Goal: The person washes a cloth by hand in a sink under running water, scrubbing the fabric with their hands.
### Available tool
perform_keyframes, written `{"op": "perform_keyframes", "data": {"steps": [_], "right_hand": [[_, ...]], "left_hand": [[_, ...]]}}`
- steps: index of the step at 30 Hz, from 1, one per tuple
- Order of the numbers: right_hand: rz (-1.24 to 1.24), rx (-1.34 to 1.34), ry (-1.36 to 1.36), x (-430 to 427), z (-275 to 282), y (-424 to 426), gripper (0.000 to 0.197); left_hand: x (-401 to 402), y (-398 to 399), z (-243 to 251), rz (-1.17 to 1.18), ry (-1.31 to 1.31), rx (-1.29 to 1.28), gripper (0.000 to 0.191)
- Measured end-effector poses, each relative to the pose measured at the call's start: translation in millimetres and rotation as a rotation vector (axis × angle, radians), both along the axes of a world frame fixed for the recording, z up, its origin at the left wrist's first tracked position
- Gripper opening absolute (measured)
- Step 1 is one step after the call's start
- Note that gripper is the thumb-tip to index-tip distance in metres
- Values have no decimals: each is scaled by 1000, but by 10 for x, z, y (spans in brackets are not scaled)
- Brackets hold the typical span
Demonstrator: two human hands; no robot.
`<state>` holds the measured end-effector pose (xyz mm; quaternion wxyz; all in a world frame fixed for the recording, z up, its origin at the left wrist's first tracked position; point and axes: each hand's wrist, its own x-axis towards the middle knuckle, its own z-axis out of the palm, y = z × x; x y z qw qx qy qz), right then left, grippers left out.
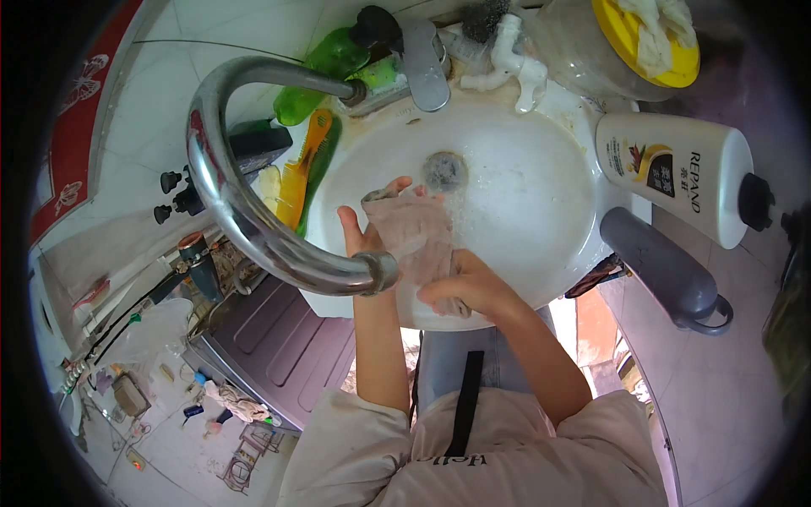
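Note:
A wet, pale pinkish cloth [415, 231] is stretched between my two hands over the near left part of a white oval washbasin [526, 184]. My left hand [362, 231] lies beneath the cloth, its thumb standing apart on the left and its fingertips showing past the far edge. At the cloth's near end, my right hand [472, 282] grips it with thumb and fingers. The curved chrome faucet [218, 184] arches in from the left, its spout end just above my left wrist. Beyond the cloth is the round drain [445, 171], with small bubbles nearby.
On the left rim lie a yellow comb [304, 171] and a dark box [263, 149]; a green bottle [317, 82] is behind them. A white pump bottle [678, 171] and a grey looped-end object [659, 266] line the right. White plastic pipe [507, 63] sits at the back.

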<state>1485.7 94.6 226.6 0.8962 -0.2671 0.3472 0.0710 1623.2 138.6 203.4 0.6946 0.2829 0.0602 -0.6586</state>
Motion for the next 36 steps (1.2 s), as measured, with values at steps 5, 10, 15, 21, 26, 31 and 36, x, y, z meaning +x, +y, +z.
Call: {"op": "perform_keyframes", "data": {"steps": [5, 10, 15, 21, 26, 31, 36], "right_hand": [[-212, 814, -467, 162, 68, 214, 33], [-514, 1358, -1139, 342, 157, 445, 38], [-618, 1319, -1307, 319, 30, 522, 39], [-325, 661, -427, 64, 3, 110, 21], [-286, 3, 40, 218, 188, 83, 23], [-568, -748, 46, 369, -16, 183, 32], [-389, -1012, 120, 429, -106, 117, 37]], "left_hand": [[-329, -219, -218, -196, 260, -170, 75], [-362, -527, 51, 132, 847, -827, 51], [-171, -644, -89, 61, 556, -1131, 32], [-13, -442, 348, 34, -113, -405, 27], [-62, -391, 679, -31, -803, 54, 26], [-228, -311, 610, 256, -1432, 74, 25], [-292, -238, 478, 444, -1635, 269, 21]]}}
